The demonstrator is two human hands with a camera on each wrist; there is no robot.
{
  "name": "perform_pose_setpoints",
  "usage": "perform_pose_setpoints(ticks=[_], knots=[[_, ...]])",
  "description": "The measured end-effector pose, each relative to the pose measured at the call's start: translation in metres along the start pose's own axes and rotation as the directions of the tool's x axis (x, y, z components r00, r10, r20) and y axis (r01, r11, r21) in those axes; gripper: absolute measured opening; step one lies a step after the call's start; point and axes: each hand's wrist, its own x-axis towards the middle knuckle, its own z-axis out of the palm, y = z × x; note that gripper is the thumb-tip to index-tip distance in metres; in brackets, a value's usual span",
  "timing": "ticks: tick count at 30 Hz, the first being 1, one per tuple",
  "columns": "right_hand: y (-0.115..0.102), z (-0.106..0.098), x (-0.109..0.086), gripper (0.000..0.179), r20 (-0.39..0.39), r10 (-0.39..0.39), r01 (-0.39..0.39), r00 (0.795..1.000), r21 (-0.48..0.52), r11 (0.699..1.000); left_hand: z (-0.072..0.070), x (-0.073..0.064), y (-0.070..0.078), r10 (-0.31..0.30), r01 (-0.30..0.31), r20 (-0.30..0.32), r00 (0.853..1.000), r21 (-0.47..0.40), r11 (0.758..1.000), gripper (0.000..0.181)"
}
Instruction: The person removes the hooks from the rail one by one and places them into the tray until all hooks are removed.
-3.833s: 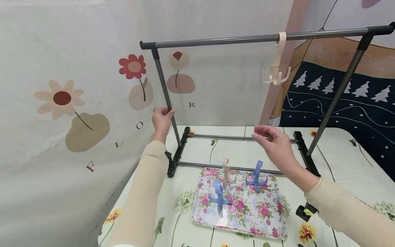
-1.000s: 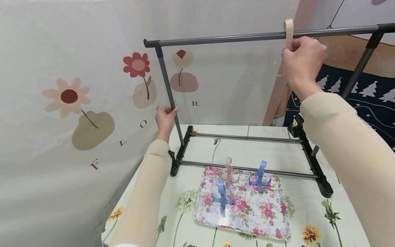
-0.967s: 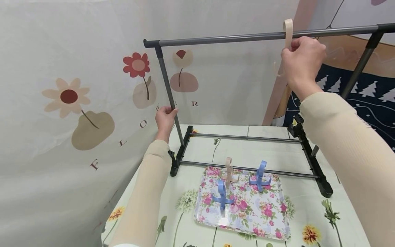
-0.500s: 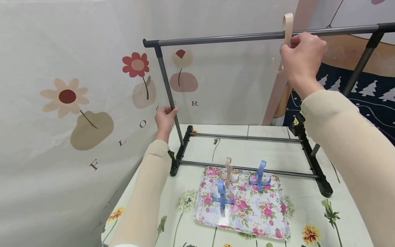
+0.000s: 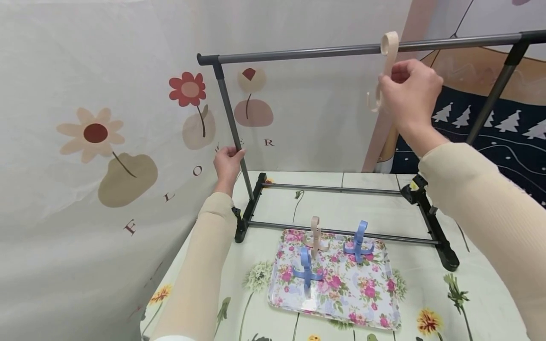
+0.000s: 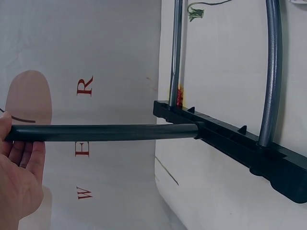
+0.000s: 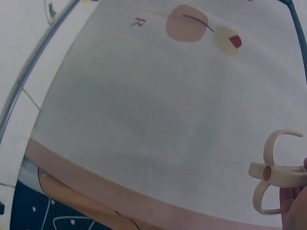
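My left hand [image 5: 227, 166] grips the left upright of a dark grey clothes rack [image 5: 298, 54] at mid-height; in the left wrist view, thumb and fingers lie on either side of the pole [image 6: 110, 132]. A cream multi-prong hook [image 5: 389, 59] is pinched by its stem between the thumb and fingers of my right hand [image 5: 414, 94]. Its curled top overlaps the top rail and appears in front of it, tilted. Prongs of the cream hook [image 7: 267, 173] show in the right wrist view, while most of that hand is out of frame.
On the table [image 5: 431, 293], a floral tray [image 5: 354, 298] lies before the rack's base. It carries two blue hooks, the front one [image 5: 306, 272] and the right one [image 5: 359, 246], plus a pinkish-beige hook [image 5: 315, 239]. A patterned curtain [image 5: 320, 132] hangs behind.
My right hand reached up from above the table to the hanging cream hook and took hold of it. The hook rose, then shifted left, down and tilted. My left hand kept its grip.
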Motion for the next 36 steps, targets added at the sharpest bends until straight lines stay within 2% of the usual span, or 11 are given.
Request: perform_pose_setpoints(ticks=[10, 19, 23, 28, 36], knots=[[0.021, -0.003, -0.04, 0.038, 0.103, 0.0, -0.006, 0.995, 0.062, 0.998, 0.0, -0.001, 0.0, 0.002, -0.002, 0.002, 1.0, 0.01, 1.0, 0.028], [0.039, -0.01, -0.078, 0.039, 0.181, -0.052, 0.043, 0.982, 0.053, 0.998, 0.002, 0.001, -0.001, 0.005, -0.005, -0.004, 1.0, 0.014, 1.0, 0.025], [0.049, -0.013, -0.093, 0.04, 0.212, -0.05, 0.04, 0.976, 0.052, 0.998, 0.001, 0.0, 0.0, 0.008, -0.007, -0.002, 1.0, 0.013, 1.0, 0.027], [0.059, -0.016, -0.108, 0.038, 0.252, -0.051, 0.043, 0.966, 0.038, 0.998, 0.001, -0.001, -0.001, 0.006, -0.006, 0.007, 1.0, 0.016, 1.0, 0.028], [0.07, -0.02, -0.134, 0.027, 0.323, -0.12, 0.104, 0.939, 0.065, 0.992, 0.001, -0.001, -0.002, 0.001, -0.001, 0.01, 1.0, 0.016, 1.0, 0.03]])
